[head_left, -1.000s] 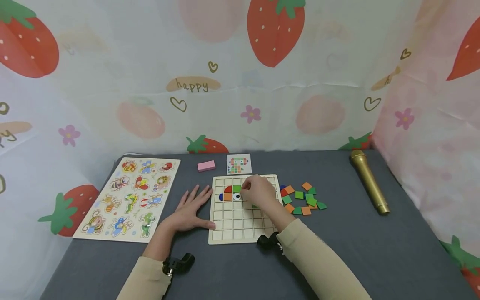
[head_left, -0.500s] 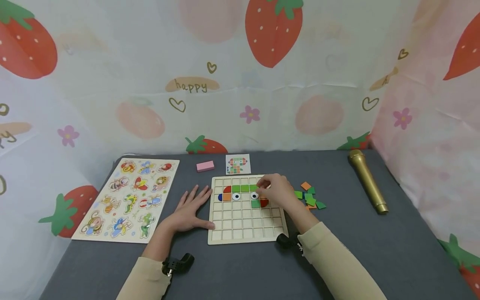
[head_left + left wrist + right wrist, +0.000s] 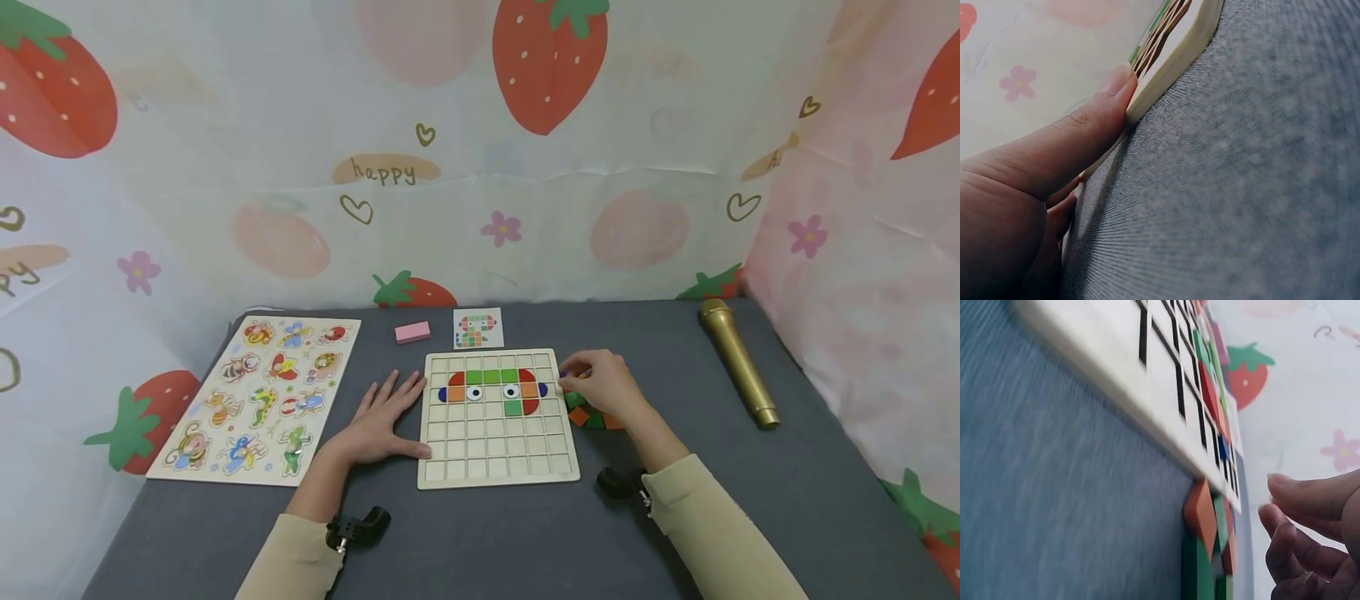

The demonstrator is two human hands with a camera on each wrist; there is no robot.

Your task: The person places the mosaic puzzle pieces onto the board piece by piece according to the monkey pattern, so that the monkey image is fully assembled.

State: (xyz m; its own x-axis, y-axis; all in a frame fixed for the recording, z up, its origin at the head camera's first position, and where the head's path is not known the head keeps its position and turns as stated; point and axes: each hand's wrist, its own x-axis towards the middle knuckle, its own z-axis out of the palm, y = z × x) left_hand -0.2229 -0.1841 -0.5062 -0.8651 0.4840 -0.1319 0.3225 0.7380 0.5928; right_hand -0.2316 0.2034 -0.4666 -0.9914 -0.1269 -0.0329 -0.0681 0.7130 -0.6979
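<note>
A pale wooden grid board [image 3: 476, 467] lies flat on the table, bearing red, green, orange and blue tiles and two eye tiles [image 3: 474, 393] in its upper rows. My left hand [image 3: 382, 425] rests at the board's left side with fingers spread; in the left wrist view the thumb [image 3: 1100, 103] touches the board's edge. My right hand [image 3: 603, 383] is just past the board's right edge, over a pile of loose coloured tiles [image 3: 578, 416]. In the right wrist view its thumb and fingertips are apart, with nothing visible between them. The hand hides part of the pile.
A picture card [image 3: 477, 328] and a pink block [image 3: 412, 332] lie behind the board. To the left is a larger board with cartoon insects and animals [image 3: 258, 400]. A gold microphone [image 3: 738, 364] lies at the right. A strawberry-print cloth hangs behind.
My right hand has moved rightward from above the board to the loose tiles. Red, orange and blue tiles now show on the board's right side. My left hand stays in place.
</note>
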